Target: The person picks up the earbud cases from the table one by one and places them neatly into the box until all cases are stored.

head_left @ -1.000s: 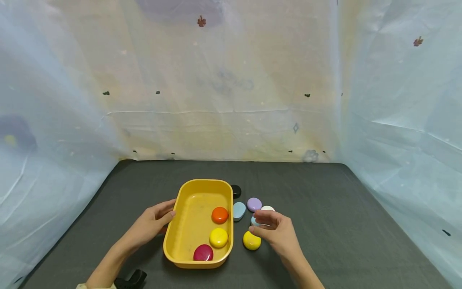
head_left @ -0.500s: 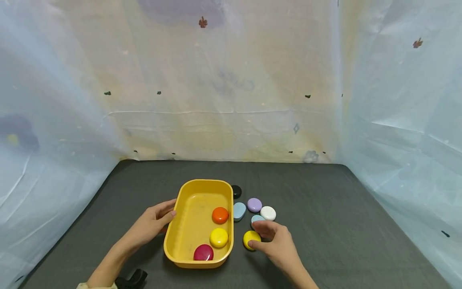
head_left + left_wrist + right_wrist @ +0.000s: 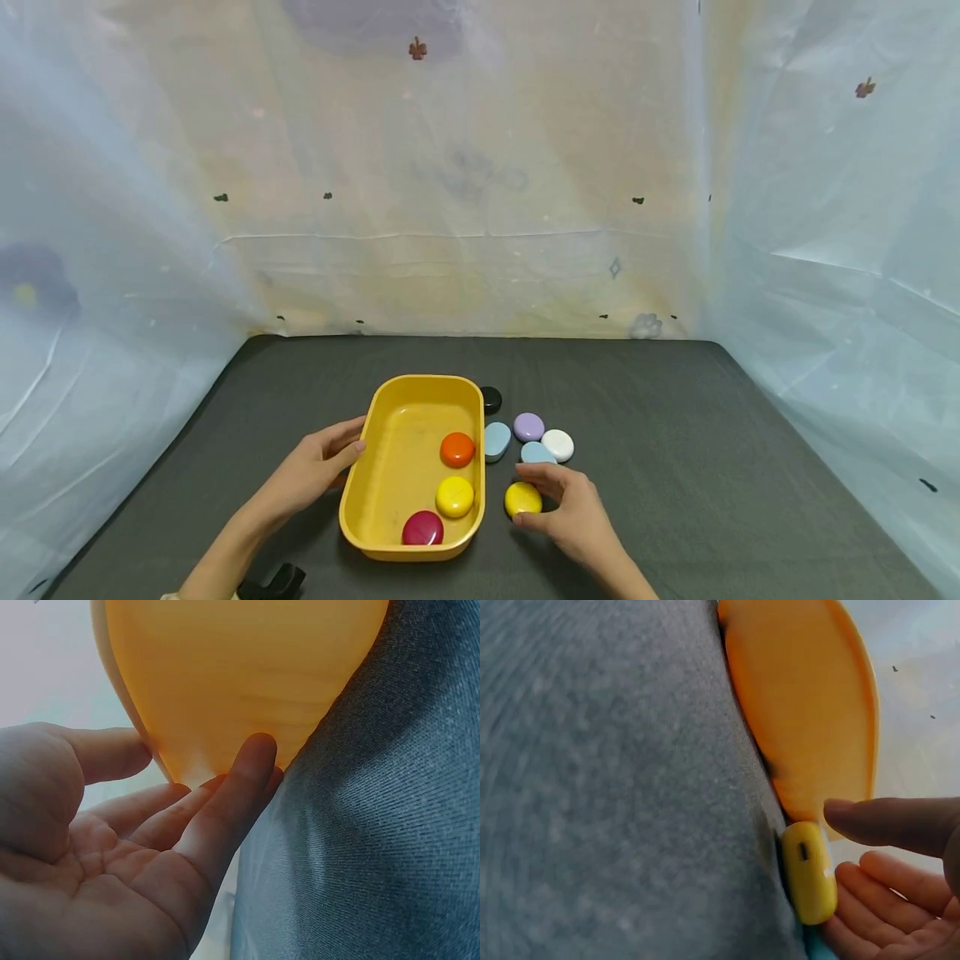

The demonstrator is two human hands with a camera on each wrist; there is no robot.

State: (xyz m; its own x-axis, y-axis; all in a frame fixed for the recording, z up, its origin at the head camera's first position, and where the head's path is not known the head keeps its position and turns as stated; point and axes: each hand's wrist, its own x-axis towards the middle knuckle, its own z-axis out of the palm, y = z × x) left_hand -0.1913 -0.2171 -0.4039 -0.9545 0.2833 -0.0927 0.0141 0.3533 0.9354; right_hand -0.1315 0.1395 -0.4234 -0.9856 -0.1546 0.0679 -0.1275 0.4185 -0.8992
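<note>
A yellow tray rests on the dark table, holding an orange disc, a yellow disc and a dark red disc, all smooth and rounded. My left hand touches its left side, thumb at the rim and nearly straight fingers against the outer wall. Right of the tray lies another yellow disc, with a small dark slot in its side. My right hand spreads around it, fingertips beyond it and thumb on the near side. In the right wrist view the thumb stands apart from the disc.
Past the right hand lie two light blue pieces, a purple disc, a white disc and a black disc partly behind the tray. A black object is by the left forearm. Pale patterned sheeting surrounds the table.
My right hand has come down and slightly nearer me around the loose yellow disc, uncovering the white disc and a blue piece. The left hand and tray stay put.
</note>
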